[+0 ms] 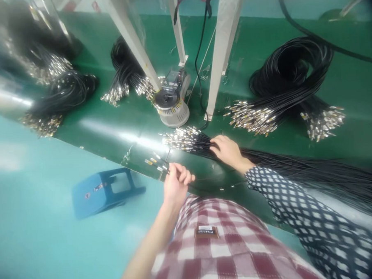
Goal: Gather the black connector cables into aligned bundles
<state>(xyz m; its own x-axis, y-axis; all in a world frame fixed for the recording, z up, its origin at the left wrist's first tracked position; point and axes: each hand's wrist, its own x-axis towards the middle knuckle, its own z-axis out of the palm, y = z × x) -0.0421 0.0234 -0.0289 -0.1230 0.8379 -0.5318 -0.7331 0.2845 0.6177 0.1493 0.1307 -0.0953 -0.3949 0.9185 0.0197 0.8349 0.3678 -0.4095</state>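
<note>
Near the front edge of the green work surface, my left hand point(177, 183) is closed around a few black cables point(162, 166), whose metal-tipped ends stick out past the thumb. To its right, my right hand point(226, 152) rests on a thick bundle of black cables point(282, 162), its fingers curled over the strands. I cannot tell whether it grips any of them. The bundle's silvery connector ends point(184, 138) fan out to the left of that hand, and its strands run off to the right.
Coiled cable bundles point(294, 69) lie at the back right and more bundles point(63, 93) at the left. A white round device point(172, 111) stands beside the pale metal legs point(219, 51). Below the surface's edge, a blue plastic stool point(92, 195) is on the floor.
</note>
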